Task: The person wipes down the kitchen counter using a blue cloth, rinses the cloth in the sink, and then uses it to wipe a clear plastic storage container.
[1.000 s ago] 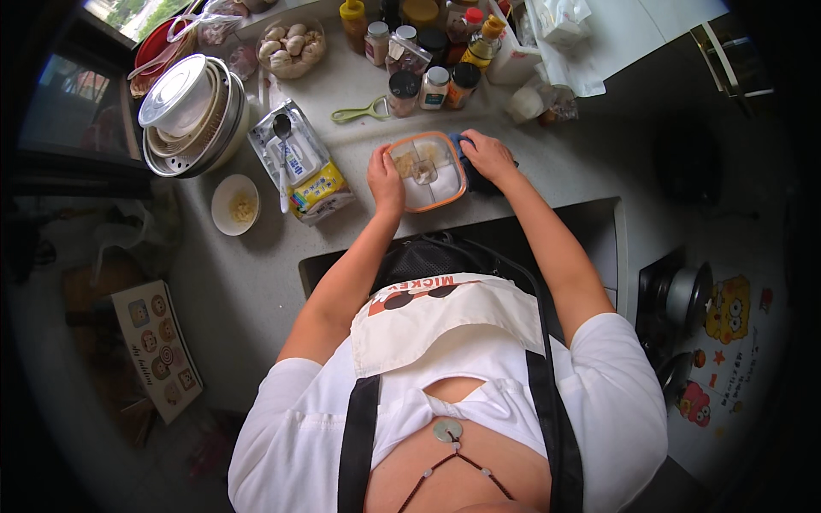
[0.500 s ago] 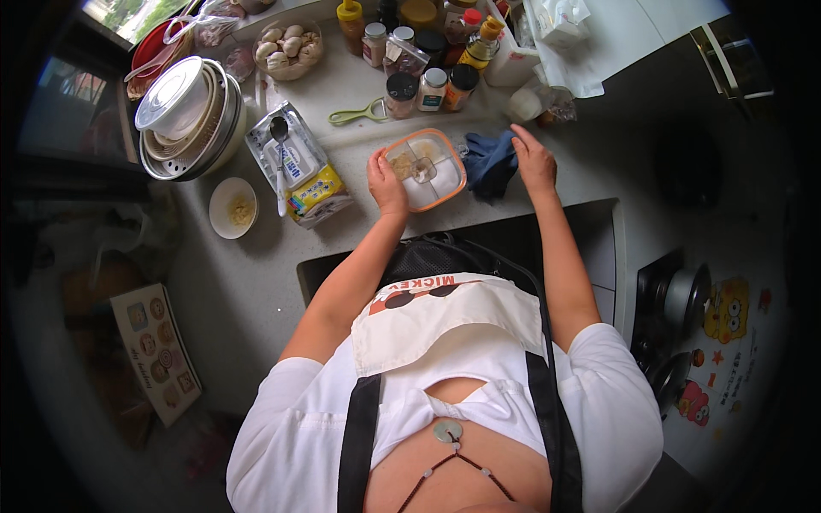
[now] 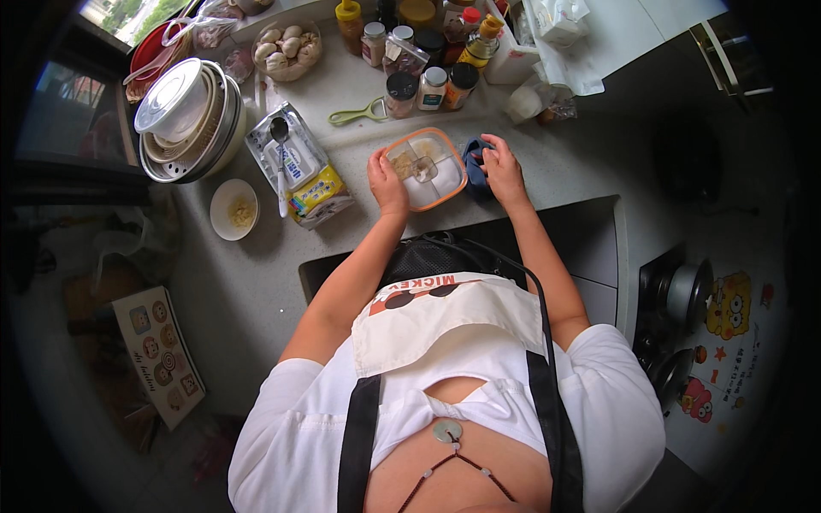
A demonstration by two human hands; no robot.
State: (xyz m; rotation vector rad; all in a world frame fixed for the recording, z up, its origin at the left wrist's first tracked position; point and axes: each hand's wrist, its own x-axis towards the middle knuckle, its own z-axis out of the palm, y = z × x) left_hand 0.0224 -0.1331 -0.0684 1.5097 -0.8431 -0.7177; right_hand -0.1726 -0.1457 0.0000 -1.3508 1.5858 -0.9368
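A clear square seasoning box [image 3: 447, 196] with an orange rim sits on the counter in front of me. It has several compartments with white and tan contents and a small square in the middle. Against its left side my left hand [image 3: 389, 186] is curved, holding it. Right of the box is a dark blue cloth [image 3: 479, 184], folded into a narrow bundle. My right hand [image 3: 503, 168] is closed over the cloth's right side, fingers bent; part of the cloth is hidden beneath it.
Left of the box lie a wipes pack [image 3: 323, 195] with a spoon [image 3: 280, 162] on it and a white bowl [image 3: 218, 211]. A green peeler [image 3: 351, 114], seasoning jars [image 3: 433, 90], garlic [image 3: 289, 51] and stacked basins [image 3: 224, 137] stand behind. The counter's front edge is near me.
My right hand has moved left toward the box, and the blue cloth, spread out before, is now gathered into a smaller bundle. My left hand stays on the box.
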